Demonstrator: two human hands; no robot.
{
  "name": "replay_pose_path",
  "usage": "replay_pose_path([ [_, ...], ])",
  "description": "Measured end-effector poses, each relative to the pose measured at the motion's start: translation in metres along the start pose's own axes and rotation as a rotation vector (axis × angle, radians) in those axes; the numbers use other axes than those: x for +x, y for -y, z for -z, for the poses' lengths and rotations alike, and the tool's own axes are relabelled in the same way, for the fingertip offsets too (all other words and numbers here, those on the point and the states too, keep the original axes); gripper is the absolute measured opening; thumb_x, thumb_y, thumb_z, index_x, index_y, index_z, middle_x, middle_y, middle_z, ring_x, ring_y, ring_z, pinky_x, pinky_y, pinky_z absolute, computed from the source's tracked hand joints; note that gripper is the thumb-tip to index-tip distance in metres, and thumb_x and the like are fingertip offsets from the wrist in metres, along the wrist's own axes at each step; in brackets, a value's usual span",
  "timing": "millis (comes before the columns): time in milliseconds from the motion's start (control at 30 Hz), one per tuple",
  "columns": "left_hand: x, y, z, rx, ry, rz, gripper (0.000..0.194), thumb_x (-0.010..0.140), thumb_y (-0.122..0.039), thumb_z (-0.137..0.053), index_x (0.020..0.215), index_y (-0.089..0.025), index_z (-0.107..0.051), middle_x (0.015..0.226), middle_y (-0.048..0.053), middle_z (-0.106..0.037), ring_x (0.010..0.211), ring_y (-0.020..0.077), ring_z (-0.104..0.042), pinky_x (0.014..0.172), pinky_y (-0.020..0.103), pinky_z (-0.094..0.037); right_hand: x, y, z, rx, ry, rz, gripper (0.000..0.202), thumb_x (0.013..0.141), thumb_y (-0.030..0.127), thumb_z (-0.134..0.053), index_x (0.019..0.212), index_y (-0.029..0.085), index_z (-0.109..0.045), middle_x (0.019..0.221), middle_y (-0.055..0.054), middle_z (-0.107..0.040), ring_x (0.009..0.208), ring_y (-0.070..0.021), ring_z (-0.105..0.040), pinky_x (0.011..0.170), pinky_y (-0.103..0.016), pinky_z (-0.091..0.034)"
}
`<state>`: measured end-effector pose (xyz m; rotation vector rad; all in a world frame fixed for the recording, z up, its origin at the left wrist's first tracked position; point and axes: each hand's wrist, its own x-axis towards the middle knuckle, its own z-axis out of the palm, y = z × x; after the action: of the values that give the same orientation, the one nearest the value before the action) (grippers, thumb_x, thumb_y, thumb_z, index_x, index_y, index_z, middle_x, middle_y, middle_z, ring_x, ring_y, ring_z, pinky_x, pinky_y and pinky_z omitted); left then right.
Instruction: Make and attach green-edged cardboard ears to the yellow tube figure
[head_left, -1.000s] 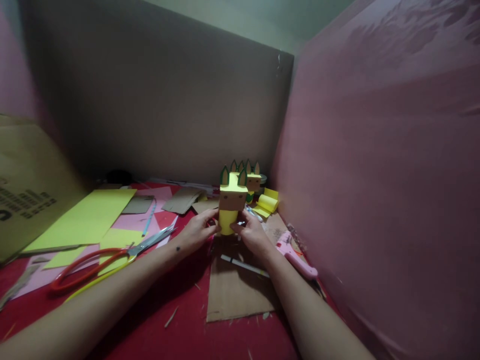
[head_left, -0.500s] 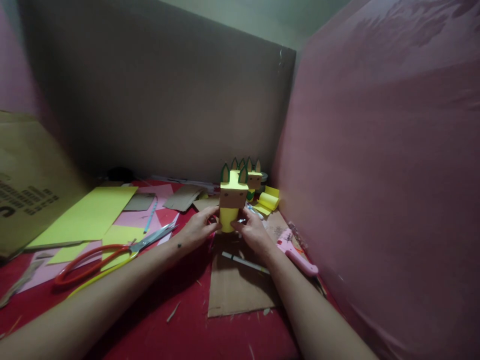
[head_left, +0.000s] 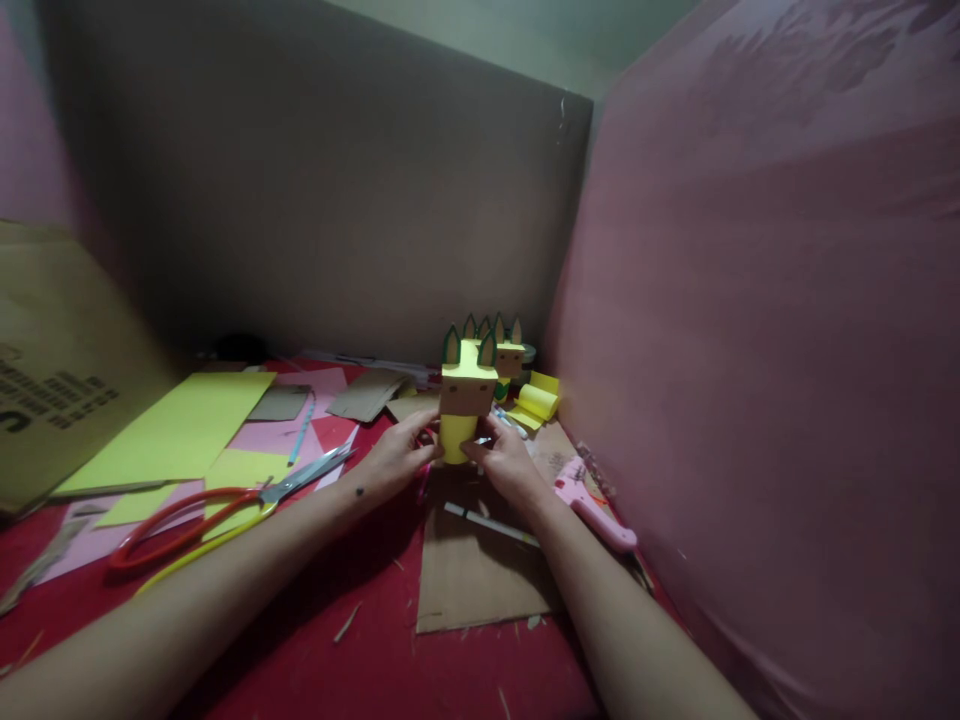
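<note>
- My L hand [head_left: 397,458]: fingers curled in, thumb + fingertips pinching the low L side of the paper figure [head_left: 468,396].
- My R hand [head_left: 511,464]: same grip on the R side, thumb across the front of the body near the base.
- Figure itself: mid-scene btwn my hands, upright, yellow tube body, boxy cardboard head w/ yellow top, two dark eye dots, two pointed ears edged in green. Can't tell if the base touches the surface under it or is held just above.
- Right behind it, far side: more eared figures, mostly hidden; the one on the R [head_left: 510,360] shows a cardboard face w/ eye dots. Can't tell the exact no.
- Far R, near those: rolled yellow paper [head_left: 537,402].
- R, just beyond my R forearm: pink glue gun [head_left: 596,512], handle twd me.
- Near side, below my hands: flat cardboard sheet [head_left: 480,590], w/ slim white stick [head_left: 487,523] on it, dark band nr its L end, R end running up to my forearm.
- L of my L hand: big scissors [head_left: 262,497], one red handle, one yellow, blades pointing twd my wrist, lying partly over paper.
- Farther L: large yellow sheet [head_left: 176,425], pink paper [head_left: 259,437], blue pencil [head_left: 302,430] lying on the pink.
- Far, mid-L: cardboard offcuts [head_left: 367,395].
- Far L edge: printed cardboard box [head_left: 64,370].
- All on red cloth [head_left: 300,650], a few thin scraps [head_left: 347,622] on the near part.
</note>
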<state>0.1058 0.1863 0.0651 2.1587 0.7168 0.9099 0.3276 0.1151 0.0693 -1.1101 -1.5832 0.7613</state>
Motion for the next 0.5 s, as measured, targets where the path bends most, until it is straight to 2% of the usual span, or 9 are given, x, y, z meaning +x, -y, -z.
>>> replay_pose_path([
  [500, -0.0022, -0.0013, -0.0018, 0.026, -0.023, -0.016, 0.047, 0.111, -0.049, -0.081, 0.148, -0.021, -0.071, 0.148, 0.013, -0.075, 0.126, 0.0307, -0.077, 0.108, 0.055, -0.070, 0.0006, -0.0059, 0.0005, -0.027, 0.004, -0.004, 0.041, 0.114, 0.041, -0.082, 0.148, 0.021, -0.075, 0.149, -0.013, -0.077, 0.124, -0.0308, -0.081, 0.104, -0.053, -0.072],
])
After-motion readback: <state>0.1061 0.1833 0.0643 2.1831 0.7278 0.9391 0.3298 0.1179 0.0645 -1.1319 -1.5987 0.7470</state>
